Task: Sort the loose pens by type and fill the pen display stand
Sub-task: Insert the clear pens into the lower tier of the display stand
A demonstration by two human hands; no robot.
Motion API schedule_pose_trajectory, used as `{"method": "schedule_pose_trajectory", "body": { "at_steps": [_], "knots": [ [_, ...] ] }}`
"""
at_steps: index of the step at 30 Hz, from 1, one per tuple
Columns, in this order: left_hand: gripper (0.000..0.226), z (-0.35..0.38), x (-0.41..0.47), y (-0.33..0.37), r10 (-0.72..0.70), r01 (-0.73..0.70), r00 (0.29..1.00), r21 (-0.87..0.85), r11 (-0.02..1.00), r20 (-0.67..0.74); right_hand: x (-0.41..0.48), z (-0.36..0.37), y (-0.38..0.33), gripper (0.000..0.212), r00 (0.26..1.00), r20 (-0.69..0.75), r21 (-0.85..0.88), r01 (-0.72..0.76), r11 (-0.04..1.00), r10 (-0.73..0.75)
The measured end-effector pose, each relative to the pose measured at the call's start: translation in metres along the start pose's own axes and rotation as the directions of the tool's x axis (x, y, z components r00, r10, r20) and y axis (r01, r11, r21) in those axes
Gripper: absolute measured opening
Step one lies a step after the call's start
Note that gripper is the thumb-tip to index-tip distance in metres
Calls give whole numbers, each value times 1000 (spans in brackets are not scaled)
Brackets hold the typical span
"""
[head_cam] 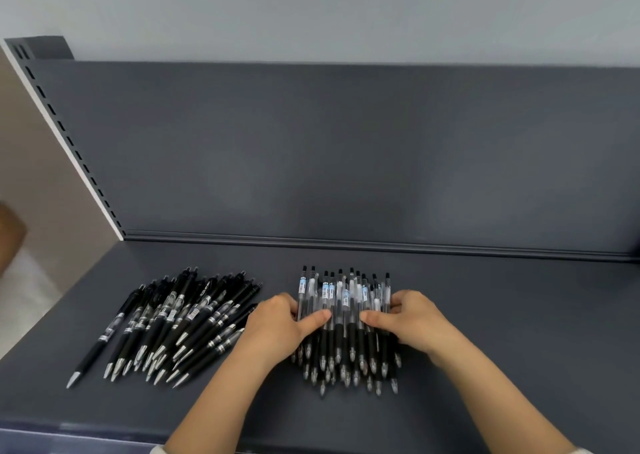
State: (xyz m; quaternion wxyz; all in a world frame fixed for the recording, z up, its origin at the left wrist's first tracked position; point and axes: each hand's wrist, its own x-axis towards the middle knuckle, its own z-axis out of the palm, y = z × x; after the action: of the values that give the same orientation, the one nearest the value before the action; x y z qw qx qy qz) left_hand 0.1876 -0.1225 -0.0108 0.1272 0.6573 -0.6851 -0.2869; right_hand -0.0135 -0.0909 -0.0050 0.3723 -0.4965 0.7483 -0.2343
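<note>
Two heaps of pens lie on the dark grey shelf [485,315]. On the left is a fanned pile of black-bodied pens [173,318] with silver tips toward me. In the middle lies a bundle of clear-barrel pens [346,290] with blue-and-white labels and black grips. My left hand [277,325] grips the bundle's left side, thumb laid across the barrels. My right hand [412,318] grips its right side the same way. The bundle's middle is partly hidden under my thumbs. No display stand is in view.
A dark grey back panel [346,148] rises behind the shelf, with a slotted upright [69,141] at its left end. The shelf's front edge [104,433] runs near me. A brown blurred object [10,235] sits off the shelf at far left.
</note>
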Motion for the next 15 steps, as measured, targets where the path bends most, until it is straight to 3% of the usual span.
{"method": "schedule_pose_trajectory", "body": {
  "at_steps": [7, 11, 15],
  "knots": [
    [41, -2, 0, -3, 17, -22, 999, -154, 988, -32, -4, 3, 3, 34, 999, -8, 64, 43, 997, -42],
    [54, -4, 3, -11, 0, -2, 1000, -201, 980, -12, -5, 1, 3, 22, 998, -26, 62, 66, 996, -64],
    [52, -5, 2, -13, 19, -17, 1000, -198, 980, 5, -4, -1, 5, 26, 1000, 7, 140, 29, 990, -30]
  ]
}}
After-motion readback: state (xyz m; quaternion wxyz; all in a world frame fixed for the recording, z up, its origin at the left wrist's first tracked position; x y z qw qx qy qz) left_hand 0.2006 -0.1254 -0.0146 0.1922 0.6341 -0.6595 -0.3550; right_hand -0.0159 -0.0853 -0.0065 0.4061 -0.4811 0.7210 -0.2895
